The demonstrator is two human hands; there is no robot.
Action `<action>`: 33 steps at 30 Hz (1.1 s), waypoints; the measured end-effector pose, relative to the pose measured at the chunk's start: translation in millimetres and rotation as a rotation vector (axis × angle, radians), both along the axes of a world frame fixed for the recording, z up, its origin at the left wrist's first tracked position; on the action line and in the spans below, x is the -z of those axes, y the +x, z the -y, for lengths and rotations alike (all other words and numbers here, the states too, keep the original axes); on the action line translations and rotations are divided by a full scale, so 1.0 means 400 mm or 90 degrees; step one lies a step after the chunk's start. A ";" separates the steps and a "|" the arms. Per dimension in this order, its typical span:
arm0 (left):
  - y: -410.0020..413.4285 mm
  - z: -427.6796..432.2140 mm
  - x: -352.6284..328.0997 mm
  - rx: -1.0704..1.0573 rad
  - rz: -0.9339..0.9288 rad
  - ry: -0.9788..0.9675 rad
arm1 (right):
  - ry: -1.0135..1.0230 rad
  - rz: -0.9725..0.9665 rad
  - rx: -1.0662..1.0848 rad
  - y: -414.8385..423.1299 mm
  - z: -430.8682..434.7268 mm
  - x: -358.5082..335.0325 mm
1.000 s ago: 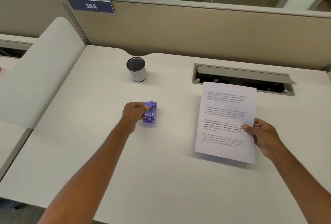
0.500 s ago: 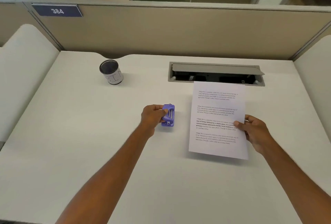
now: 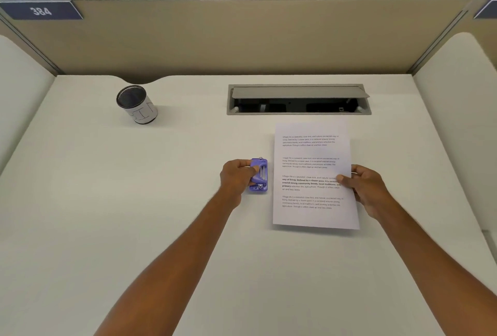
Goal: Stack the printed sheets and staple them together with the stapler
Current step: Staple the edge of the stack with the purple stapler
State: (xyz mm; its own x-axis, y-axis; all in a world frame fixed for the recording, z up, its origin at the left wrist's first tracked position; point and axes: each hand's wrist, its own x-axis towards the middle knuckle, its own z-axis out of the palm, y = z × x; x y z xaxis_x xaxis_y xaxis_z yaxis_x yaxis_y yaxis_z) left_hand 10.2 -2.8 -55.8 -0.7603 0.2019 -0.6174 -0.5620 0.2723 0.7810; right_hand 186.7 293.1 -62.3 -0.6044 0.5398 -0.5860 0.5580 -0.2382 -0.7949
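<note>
Left hand (image 3: pixel 236 178), grip clamped on the stapler (image 3: pixel 261 174), has brought it just beside the sheets (image 3: pixel 312 153) that the right hand (image 3: pixel 368 190) pinches; stapling seems next.

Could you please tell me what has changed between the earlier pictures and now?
The left hand has slid the stapler rightward, almost up to the printed sheets, which the right hand drew slightly nearer, clear of the cable tray. Both grips and the cup are unchanged.
</note>
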 end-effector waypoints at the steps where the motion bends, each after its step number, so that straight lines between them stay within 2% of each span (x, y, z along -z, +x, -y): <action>1: 0.005 -0.005 0.003 0.000 0.002 0.000 | 0.000 0.003 -0.001 0.003 -0.002 0.004; 11: 0.040 -0.032 0.028 0.008 0.002 -0.017 | -0.002 0.017 -0.011 0.016 -0.014 0.036; 18: 0.042 -0.031 0.026 -0.023 -0.050 -0.086 | -0.006 0.012 -0.016 0.003 -0.005 0.044; 33: 0.026 -0.021 0.022 -0.005 -0.021 -0.068 | -0.006 0.005 -0.022 0.002 -0.008 0.052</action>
